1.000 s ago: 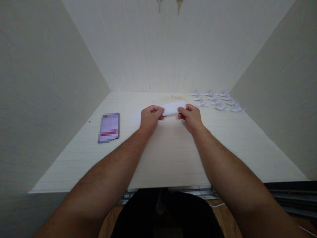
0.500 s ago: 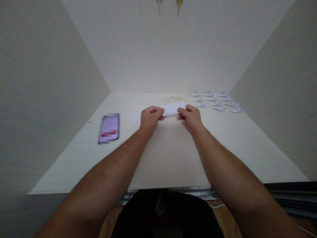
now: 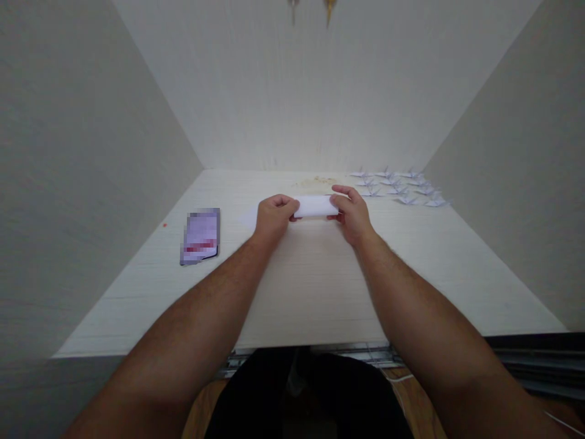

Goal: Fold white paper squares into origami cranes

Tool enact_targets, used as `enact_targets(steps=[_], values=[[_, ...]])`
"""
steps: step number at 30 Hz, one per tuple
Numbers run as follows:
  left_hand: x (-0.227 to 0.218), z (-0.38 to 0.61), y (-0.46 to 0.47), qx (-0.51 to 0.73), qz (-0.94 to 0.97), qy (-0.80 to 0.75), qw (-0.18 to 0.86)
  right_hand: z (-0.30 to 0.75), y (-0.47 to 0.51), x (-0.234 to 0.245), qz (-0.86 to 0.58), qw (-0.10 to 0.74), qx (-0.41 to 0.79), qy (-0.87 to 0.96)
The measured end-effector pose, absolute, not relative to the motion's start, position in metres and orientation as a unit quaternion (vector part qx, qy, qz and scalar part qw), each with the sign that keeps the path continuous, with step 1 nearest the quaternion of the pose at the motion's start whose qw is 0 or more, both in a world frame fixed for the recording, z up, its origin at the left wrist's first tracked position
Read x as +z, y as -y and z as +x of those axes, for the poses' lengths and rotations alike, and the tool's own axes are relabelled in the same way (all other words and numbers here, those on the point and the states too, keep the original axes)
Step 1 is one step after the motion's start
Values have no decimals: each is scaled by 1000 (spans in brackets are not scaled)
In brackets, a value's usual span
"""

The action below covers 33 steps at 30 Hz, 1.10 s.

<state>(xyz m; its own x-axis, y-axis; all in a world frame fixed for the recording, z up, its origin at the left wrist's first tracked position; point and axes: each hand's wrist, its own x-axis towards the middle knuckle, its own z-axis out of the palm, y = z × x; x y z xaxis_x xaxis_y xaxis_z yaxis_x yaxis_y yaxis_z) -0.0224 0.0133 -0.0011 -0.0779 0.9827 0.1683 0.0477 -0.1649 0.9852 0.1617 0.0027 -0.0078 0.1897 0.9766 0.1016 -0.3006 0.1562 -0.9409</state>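
Levelling out since the earlier frame: the white paper strip [image 3: 314,206], which was slanting up towards its right end and is now lying almost straight across my view. The right index finger [image 3: 343,189] has been uncurling too; it is now reaching out above the strip's right end, pointing inward.

From my remote seat, I am seeing the strip sitting squarely between the two hands, over the far half of the worktop [image 3: 315,292]. The left hand [image 3: 273,214] is pinching the strip's left end, thumb lying on top and fingers curling below. The right hand [image 3: 354,214] is pinching the other end, thumb pressing on the upper face and lower fingers showing beneath the near edge. Whether the strip is touching the worktop, I am not able to tell.

Just left of the left hand, a pale white sheet [image 3: 248,218] is showing; the hand is hiding its right part, so I am not making out whether it is joining the strip. Further left, a flat rectangular item [image 3: 201,235] is lying well apart from the hands, its face blurred. Beyond the right hand, folded paper birds [image 3: 406,200] are standing in rows near the back wall [image 3: 311,97]. Brownish marks [image 3: 320,180] are showing just behind the strip.
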Motion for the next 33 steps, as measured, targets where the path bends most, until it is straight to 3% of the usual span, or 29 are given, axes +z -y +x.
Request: enact_targets(steps=[3,11,18,22,33], values=[[0,-24,-12,503,558,-483,450,162,-1,-5,-411,621,522,415],[8,-26,-3,388,662,-458,448,166,9,0,-479,459,537,522],[10,-26,-1,360,684,-445,453,167,10,1,-493,409,494,588],[9,-24,-1,378,670,-447,456,164,9,-1,-506,421,482,578],[4,-20,-3,458,591,-434,503,149,8,0,-490,576,455,470]])
